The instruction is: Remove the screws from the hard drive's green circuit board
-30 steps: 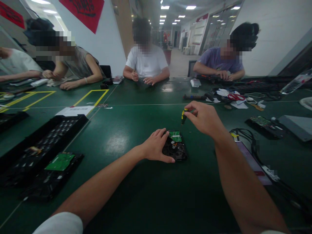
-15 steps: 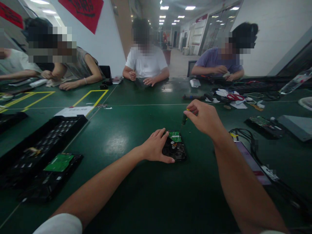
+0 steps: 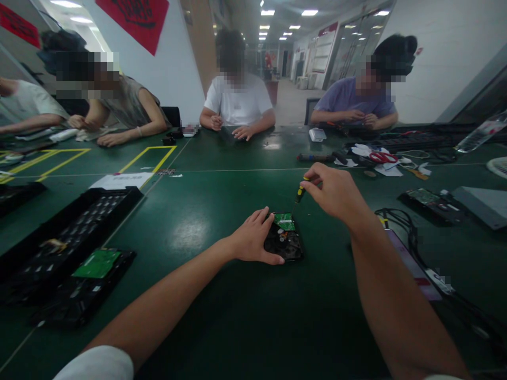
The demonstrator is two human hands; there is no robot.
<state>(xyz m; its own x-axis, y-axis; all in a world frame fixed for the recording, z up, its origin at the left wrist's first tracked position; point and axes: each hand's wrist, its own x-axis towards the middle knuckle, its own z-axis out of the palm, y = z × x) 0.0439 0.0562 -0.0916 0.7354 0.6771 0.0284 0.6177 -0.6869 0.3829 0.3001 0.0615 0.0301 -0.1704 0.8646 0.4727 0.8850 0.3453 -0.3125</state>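
A black hard drive (image 3: 287, 247) lies flat on the green table, a green circuit board (image 3: 285, 221) showing at its far end. Across its left side rests my left hand (image 3: 251, 236), thumb at the near edge and fingers at the far left, steadying it. My right hand (image 3: 332, 192) pinches the top of a screwdriver (image 3: 300, 194) with a dark and yellow handle. The screwdriver stands slightly tilted, its thin shaft reaching down to the board's far right corner. Whether its tip sits in a screw is too small to tell.
On the left are a long black tray (image 3: 75, 227) and another hard drive (image 3: 93, 279). To the right lie a phone (image 3: 410, 261), black cables (image 3: 414, 232) and a further drive (image 3: 430, 205). Red-handled scissors (image 3: 383, 157) lie among paper scraps. Several people sit opposite.
The screwdriver handle has turned a little between my right fingers, showing more yellow. My left hand and the hard drive stay in place.
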